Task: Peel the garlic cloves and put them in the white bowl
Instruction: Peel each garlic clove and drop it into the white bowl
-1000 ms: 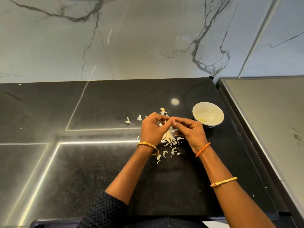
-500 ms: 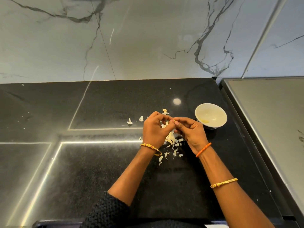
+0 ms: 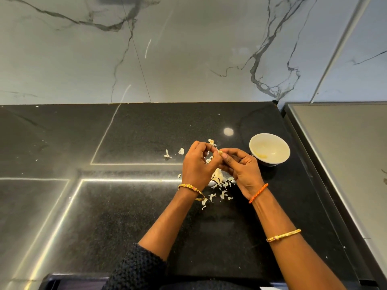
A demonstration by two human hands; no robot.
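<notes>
- Fingertips (image 3: 224, 155) of both hands meet just right of the frame's centre, pinching a small pale garlic clove (image 3: 220, 152) between them.
- Left hand (image 3: 196, 164) has its fingers curled in toward the clove; right hand (image 3: 240, 167) curls round it from the other side, thumb lying along the top. Both are grasping, neither is released.
- Only a sliver of the clove shows between the fingers, so how much skin is on it cannot be told.
- White bowl (image 3: 269, 149) stands on the black counter (image 3: 125, 216) just to the right of the right hand, apart from it. A yellowish bit lies inside near its lower wall; whether that is a peeled clove is unclear.
- Papery garlic skins (image 3: 219, 189) lie scattered below and between the wrists, with a few more flakes (image 3: 167, 154) left of the left hand. A larger whitish lump sits under the hands, partly hidden.
- Judging by this, the step in hand is the peeling itself, with the drop into the bowl not yet made.
- Next, the fingers would likely need to strip the last skin loose, then the right hand could carry the bare clove the short way right and release it over the bowl.
- Grey-veined marble wall (image 3: 188, 49) fills the upper frame; a grey panel (image 3: 345, 153) borders the right edge.
</notes>
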